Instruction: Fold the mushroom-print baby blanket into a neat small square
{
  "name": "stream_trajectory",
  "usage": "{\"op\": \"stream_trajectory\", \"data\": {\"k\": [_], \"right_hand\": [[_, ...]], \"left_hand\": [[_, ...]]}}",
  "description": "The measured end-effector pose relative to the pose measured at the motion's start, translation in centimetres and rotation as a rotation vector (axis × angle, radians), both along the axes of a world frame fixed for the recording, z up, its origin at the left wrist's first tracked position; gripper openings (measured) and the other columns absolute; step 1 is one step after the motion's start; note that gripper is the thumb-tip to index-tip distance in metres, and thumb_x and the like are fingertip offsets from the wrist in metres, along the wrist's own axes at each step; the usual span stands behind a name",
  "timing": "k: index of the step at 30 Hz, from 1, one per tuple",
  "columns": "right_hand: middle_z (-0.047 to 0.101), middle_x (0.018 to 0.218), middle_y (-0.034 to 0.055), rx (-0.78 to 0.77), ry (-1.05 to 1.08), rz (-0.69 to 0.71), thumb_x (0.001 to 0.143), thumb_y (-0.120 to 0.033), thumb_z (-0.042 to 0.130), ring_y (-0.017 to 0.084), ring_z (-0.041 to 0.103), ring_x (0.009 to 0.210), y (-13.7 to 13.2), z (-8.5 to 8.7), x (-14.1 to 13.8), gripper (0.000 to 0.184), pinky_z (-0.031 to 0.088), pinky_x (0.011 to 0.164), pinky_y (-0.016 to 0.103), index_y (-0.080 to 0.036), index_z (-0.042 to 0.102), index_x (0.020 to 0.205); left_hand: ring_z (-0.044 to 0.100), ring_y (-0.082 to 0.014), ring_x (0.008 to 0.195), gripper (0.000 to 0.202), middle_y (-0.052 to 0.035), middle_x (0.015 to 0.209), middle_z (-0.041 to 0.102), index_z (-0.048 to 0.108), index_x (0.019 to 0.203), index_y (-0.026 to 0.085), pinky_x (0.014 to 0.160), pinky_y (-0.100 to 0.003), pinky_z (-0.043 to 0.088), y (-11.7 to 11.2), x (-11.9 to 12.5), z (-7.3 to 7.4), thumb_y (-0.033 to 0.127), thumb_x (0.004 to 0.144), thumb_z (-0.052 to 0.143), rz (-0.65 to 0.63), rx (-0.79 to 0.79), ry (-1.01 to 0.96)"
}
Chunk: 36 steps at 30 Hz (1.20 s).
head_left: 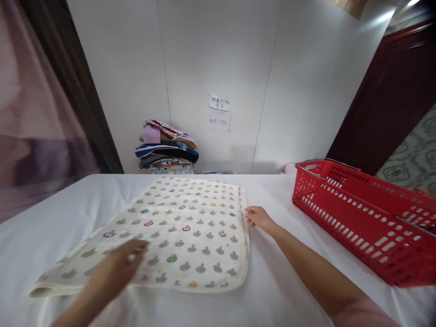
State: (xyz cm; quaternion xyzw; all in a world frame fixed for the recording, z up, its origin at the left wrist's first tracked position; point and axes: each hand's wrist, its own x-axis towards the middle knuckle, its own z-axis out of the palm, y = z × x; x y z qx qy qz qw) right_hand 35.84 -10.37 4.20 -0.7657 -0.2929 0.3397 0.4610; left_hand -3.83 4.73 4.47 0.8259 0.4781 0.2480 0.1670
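Note:
A cream blanket (190,222) printed with small grey and coloured apples lies folded flat on a white-covered table (272,290). My left hand (124,263) rests on its near left part, fingers stretched out and a little blurred. My right hand (259,217) touches the blanket's right edge near the far corner, fingers curled at the hem; I cannot make out whether they pinch the cloth.
A red plastic basket (361,227) stands on the table at the right. A stack of folded clothes (167,147) sits against the white wall behind the table. Two paper notes (219,111) hang on the wall. A dark wooden door frame is at the far right.

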Motion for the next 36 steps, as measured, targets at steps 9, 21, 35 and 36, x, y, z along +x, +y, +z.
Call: {"op": "stream_trajectory", "data": {"k": [9,21,35,36], "right_hand": [[0.054,0.045,0.0023,-0.203,0.129,-0.079,0.075,-0.006,0.056,0.016,0.055,0.040,9.3,-1.0,2.6,0.005,0.049,0.043,0.027,-0.010,0.057,0.073],[0.055,0.060,-0.0054,-0.087,0.318,-0.055,0.088,-0.025,0.054,0.004,0.050,0.045,10.1,-2.8,4.5,0.017,0.044,0.043,0.015,-0.011,0.057,0.078],[0.054,0.046,-0.0008,-0.110,0.103,-0.045,0.065,-0.009,0.069,0.013,0.055,0.045,11.9,-3.0,5.1,0.013,0.047,0.043,0.022,-0.014,0.057,0.063],[0.053,0.044,-0.0007,-0.140,0.060,-0.043,0.063,-0.008,0.069,0.014,0.054,0.044,12.1,-3.1,5.1,0.015,0.046,0.043,0.022,-0.014,0.056,0.061]], "left_hand": [[0.059,-0.0189,0.080,0.031,-0.0037,0.090,0.064,0.061,0.083,0.020,0.069,-0.028,0.041,-12.3,20.2,-0.4,0.048,0.075,0.051,-0.481,-0.165,0.236],[0.060,-0.0227,0.086,0.023,-0.0088,0.093,0.066,0.062,0.087,0.018,0.071,-0.031,0.041,-12.1,22.6,-1.2,0.024,0.072,0.045,-0.381,-0.237,0.374],[0.058,-0.0175,0.071,0.013,-0.0037,0.073,0.064,0.057,0.070,0.020,0.058,-0.027,0.033,-11.4,21.6,-2.5,0.022,0.069,0.044,-0.319,-0.294,0.279],[0.058,-0.0179,0.072,0.014,-0.0041,0.074,0.065,0.057,0.071,0.020,0.058,-0.027,0.033,-11.5,21.6,-2.5,0.021,0.069,0.044,-0.326,-0.283,0.293]]}}
